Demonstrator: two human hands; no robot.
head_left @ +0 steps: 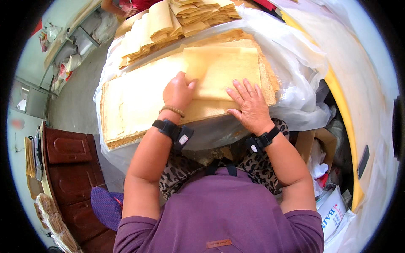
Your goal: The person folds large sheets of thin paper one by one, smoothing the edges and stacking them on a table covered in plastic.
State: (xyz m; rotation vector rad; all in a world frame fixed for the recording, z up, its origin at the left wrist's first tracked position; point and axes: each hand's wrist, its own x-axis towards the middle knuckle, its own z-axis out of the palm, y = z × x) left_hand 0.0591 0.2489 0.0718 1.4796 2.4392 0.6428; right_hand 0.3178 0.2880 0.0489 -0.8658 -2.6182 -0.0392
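Observation:
A wide stack of thin yellow sheets [137,99] lies in front of me, its edges ragged. On its right half rests a thin yellow sheet [221,63], which looks folded over. My left hand [179,90] is closed at this sheet's left edge, thumb and curled fingers pinching it; the fingertips are partly hidden. Flat on the sheet's lower right part lies my right hand [252,105], fingers spread and holding nothing. I cannot make out whether the sheets are paper or a dried food skin.
Behind the stack are piles of folded yellow sheets [160,25]. Translucent plastic [291,63] spreads under and around the stack. A person's arm [112,7] shows at the far left. Dark red cabinets [69,168] stand left; a yellow-edged pale surface with a phone-like dark object [363,161] lies right.

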